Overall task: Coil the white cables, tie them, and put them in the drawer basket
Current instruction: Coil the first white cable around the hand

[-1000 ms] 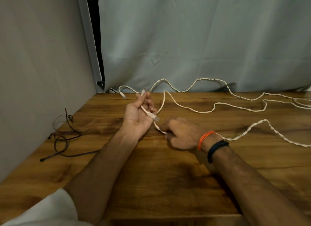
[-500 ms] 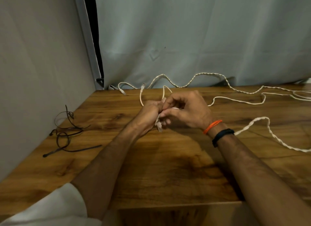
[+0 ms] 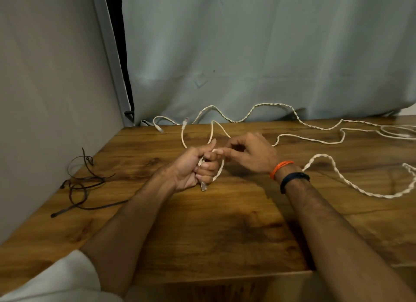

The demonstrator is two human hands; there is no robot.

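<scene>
- The smooth white cable is near the centre of the table; its plug end hangs out under the left hand, pointing to 6 o'clock
- The left hand has its fingers curled tight around the cable, thumb up, probably to serve as an anchor so the loops keep one size
- A first small loop hangs at the 3 o'clock side of this fist
- The right hand is just beside it at 3 o'clock; its fingers are half bent and the fingertips seem to pinch the cable at the top of the fist, I judge to lay the next turn
- From the hands the cable rises toward 12 o'clock in an arch, then runs away to 2 o'clock
- A second, twisted white cable lies at 3 o'clock and along the far edge; it may tangle with the first when pulled in
- Dark ties lie at 9 o'clock, well apart, ready for tying
- The drawer basket is not visible, so the coiling is only at its beginning
</scene>
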